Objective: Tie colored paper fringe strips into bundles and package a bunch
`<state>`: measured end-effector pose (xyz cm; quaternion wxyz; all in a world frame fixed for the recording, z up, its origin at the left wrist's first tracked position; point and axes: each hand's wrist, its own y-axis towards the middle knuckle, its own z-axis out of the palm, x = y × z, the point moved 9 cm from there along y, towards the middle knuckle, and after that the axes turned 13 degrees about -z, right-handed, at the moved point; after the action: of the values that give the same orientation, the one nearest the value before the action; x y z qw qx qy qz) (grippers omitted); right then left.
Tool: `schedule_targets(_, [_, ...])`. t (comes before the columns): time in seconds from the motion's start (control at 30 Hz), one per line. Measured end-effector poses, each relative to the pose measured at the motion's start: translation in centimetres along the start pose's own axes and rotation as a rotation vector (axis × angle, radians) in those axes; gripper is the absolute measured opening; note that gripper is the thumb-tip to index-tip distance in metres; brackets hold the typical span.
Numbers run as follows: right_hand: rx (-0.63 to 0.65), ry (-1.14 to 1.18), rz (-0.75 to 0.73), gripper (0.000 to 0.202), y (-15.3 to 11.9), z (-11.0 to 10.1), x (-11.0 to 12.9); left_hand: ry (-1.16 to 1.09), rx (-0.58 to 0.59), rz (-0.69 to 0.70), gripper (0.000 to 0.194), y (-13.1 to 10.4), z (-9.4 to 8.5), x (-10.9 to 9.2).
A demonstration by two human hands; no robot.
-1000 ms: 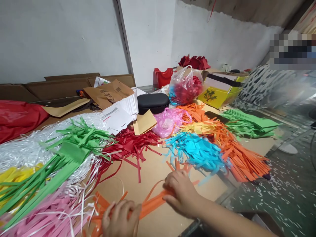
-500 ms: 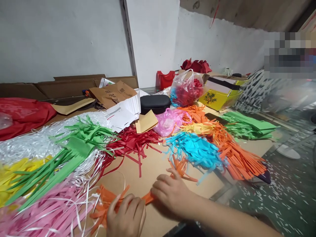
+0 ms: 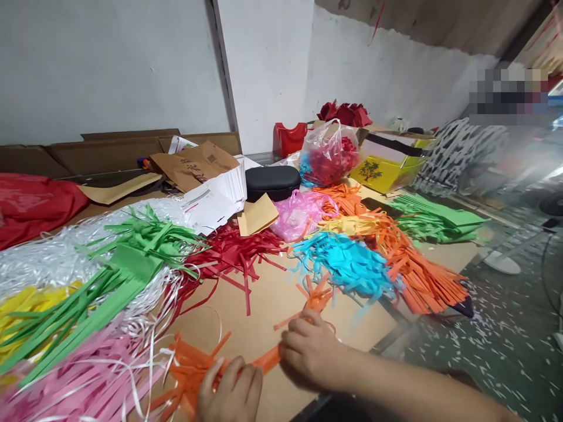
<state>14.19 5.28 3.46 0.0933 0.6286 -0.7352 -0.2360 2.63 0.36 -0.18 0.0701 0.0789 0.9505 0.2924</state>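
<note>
An orange paper tassel (image 3: 268, 357) lies on the brown cardboard (image 3: 264, 293), with a narrow rolled middle and loose fringes at both ends. My left hand (image 3: 233, 390) is closed over its near-left part, beside the spread strips. Farther up and right, my right hand (image 3: 311, 350) grips the other side of the roll, fingers curled round it. The far fringe sticks out beyond my right fingers. Close by are a blue strip bundle (image 3: 343, 261), dark red strips (image 3: 240, 249) and pink strips (image 3: 101, 369).
Green fringed paper (image 3: 132, 266) lies over white ribbon (image 3: 39, 264) on the left. Orange strips (image 3: 422, 275) and green sheets (image 3: 440, 217) lie to the right. Behind are a black case (image 3: 272, 183), a pink bag (image 3: 294, 214) and a yellow box (image 3: 387, 164). A person in patterned clothing (image 3: 455, 152) is at the far right.
My right hand has curled its fingers further round the orange roll and shifted slightly right. My left hand has also moved slightly right. The camera view has shifted a little.
</note>
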Motion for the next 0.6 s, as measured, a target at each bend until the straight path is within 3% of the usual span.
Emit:
schedule_targets(0.13, [-0.039, 0.175, 0.067, 0.015, -2.1, 1.3, -1.8, -0.148, 0.025, -0.038, 0.033, -0.2, -0.3, 1.8])
schedule_targets(0.23, [-0.090, 0.416, 0.255, 0.017, -3.8, 1.8, -4.4, -0.169, 0.143, 0.028, 0.020, -0.2, 0.3, 2.5])
schedule_targets(0.33, [-0.063, 0.578, 0.396, 0.015, -4.5, 2.9, -5.7, -0.145, 0.162, 0.009, 0.012, 0.0, 0.4, 3.2])
schedule_targets(0.47, [0.007, 0.598, 0.484, 0.013, -4.1, 3.6, -5.9, -0.098, 0.193, -0.114, 0.011, 0.0, 0.9, 3.8])
schedule_targets(0.6, [0.047, 0.562, 0.536, 0.012, -3.8, 3.8, -5.9, -0.089, 0.187, -0.117, 0.014, 0.0, 0.9, 3.3])
